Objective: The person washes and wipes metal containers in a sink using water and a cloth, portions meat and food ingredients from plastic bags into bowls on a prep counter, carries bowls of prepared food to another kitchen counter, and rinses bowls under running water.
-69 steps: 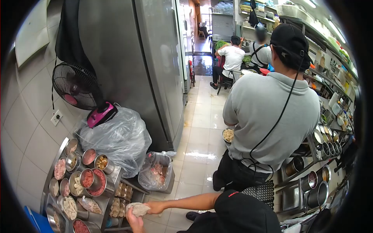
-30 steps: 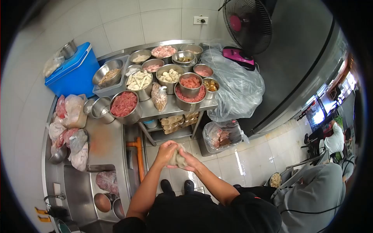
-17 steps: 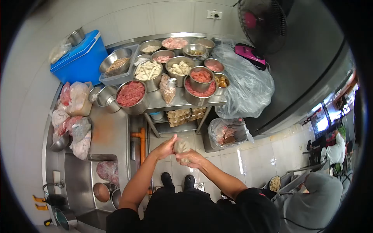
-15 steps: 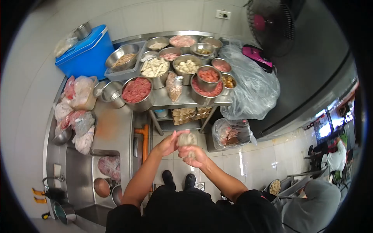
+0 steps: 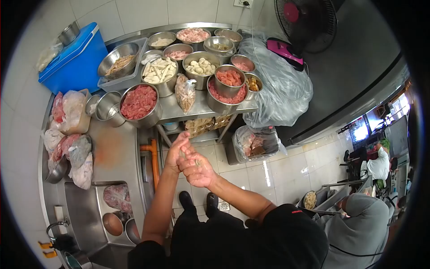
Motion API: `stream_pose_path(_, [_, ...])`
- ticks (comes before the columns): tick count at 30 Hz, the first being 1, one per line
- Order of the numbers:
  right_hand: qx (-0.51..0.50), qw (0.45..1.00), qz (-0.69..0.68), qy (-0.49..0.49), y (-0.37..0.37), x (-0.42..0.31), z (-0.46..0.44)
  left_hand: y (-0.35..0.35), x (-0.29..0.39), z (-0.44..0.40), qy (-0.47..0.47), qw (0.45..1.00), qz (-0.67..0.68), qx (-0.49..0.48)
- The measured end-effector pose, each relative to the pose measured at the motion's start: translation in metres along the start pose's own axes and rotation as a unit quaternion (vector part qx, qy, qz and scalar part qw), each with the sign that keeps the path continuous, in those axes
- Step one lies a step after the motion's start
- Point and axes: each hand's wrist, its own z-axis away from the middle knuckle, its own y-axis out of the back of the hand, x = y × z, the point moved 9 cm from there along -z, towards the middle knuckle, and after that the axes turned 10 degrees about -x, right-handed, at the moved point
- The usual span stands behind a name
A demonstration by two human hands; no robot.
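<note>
Above the white tiled floor (image 5: pixel 255 175), the crumpled grey-beige cloth (image 5: pixel 197 163), bulging openly a moment ago, is now mostly hidden, apparently being squeezed: clenched in the right hand (image 5: pixel 198 170); left hand (image 5: pixel 176 153) pressed alongside, grip unclear.

Black sleeve (image 5: pixel 286 222): small red mark (image 5: pixel 296 211), too small to tell whether letters or logo.
Words, labels, brands, numbers, signs: none can be read.
</note>
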Motion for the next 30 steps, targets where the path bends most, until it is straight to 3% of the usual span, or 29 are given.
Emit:
stream_pose_path(2, [0.183,0.957,0.225,-0.016,0.050,-0.035,0.018,0.043,-0.012,0.006,0.057,0.987,-0.088,0.121])
stream_pose_path(3, [0.186,0.956,0.224,-0.024,0.060,-0.043,0.020,0.054,-0.015,0.004,0.050,0.987,-0.087,0.124])
stream_pose_path(5, [0.296,0.896,0.331,-0.014,0.091,-0.069,0.034,0.088,-0.022,0.009,0.122,0.953,-0.216,0.174])
stream_pose_path(7, [0.329,0.841,0.428,-0.028,0.109,-0.097,0.044,0.107,-0.022,0.005,0.118,0.920,-0.303,0.217])
stream_pose_path(9, [0.406,0.726,0.555,-0.004,0.109,-0.123,0.048,0.138,-0.026,-0.002,0.085,0.920,-0.301,0.236])
stream_pose_path(11, [0.405,0.584,0.704,-0.013,0.102,-0.144,0.045,0.149,-0.029,-0.003,0.054,0.927,-0.236,0.287])
stream_pose_path(12, [0.401,0.585,0.705,-0.023,0.113,-0.153,0.045,0.156,-0.030,-0.005,0.046,0.925,-0.235,0.294])
stream_pose_path(14, [0.311,0.273,0.910,0.018,0.096,-0.167,0.034,0.178,-0.027,0.005,0.021,0.878,-0.299,0.372])
stream_pose_path(15, [0.310,0.275,0.910,0.016,0.107,-0.172,0.036,0.208,-0.038,0.009,0.020,0.878,-0.298,0.375])
stream_pose_path(17, [0.270,0.086,0.959,0.013,0.103,-0.164,0.030,0.247,-0.037,0.027,-0.026,0.823,-0.341,0.453])
stream_pose_path(18, [0.271,0.085,0.959,0.014,0.103,-0.161,0.028,0.237,-0.032,0.037,-0.033,0.805,-0.330,0.493])
stream_pose_path(20, [0.434,0.044,0.898,-0.051,0.115,-0.174,0.043,0.240,-0.024,0.054,-0.074,0.778,-0.326,0.532])
stream_pose_path(21, [0.433,0.043,0.899,-0.051,0.118,-0.178,0.041,0.237,-0.015,0.065,-0.116,0.747,-0.322,0.570])
stream_pose_path(22, [0.433,0.032,0.898,-0.070,0.124,-0.184,0.037,0.240,-0.025,0.066,-0.104,0.791,-0.249,0.549])
stream_pose_path(23, [0.433,0.020,0.897,-0.092,0.128,-0.187,0.034,0.242,-0.019,0.069,-0.108,0.790,-0.249,0.550])
stream_pose_path(25, [0.415,0.020,0.901,-0.125,0.128,-0.192,0.042,0.243,-0.001,0.092,0.038,0.639,-0.460,0.615])
stream_pose_path(26, [0.401,0.019,0.902,-0.156,0.129,-0.194,0.050,0.240,0.011,0.096,0.021,0.661,-0.490,0.568])
stream_pose_path(27, [0.419,0.054,0.896,-0.135,0.128,-0.202,0.068,0.222,0.042,0.107,-0.043,0.641,-0.556,0.527])
stream_pose_path(28, [0.439,0.090,0.887,-0.114,0.130,-0.210,0.092,0.203,0.071,0.119,-0.104,0.612,-0.619,0.481])
stream_pose_path(29, [0.456,0.123,0.876,-0.101,0.131,-0.215,0.116,0.162,0.106,0.133,-0.205,0.530,-0.703,0.427])
stream_pose_path(30, [0.513,0.130,0.842,-0.105,0.130,-0.220,0.145,0.155,0.131,0.140,-0.224,0.605,-0.643,0.412])
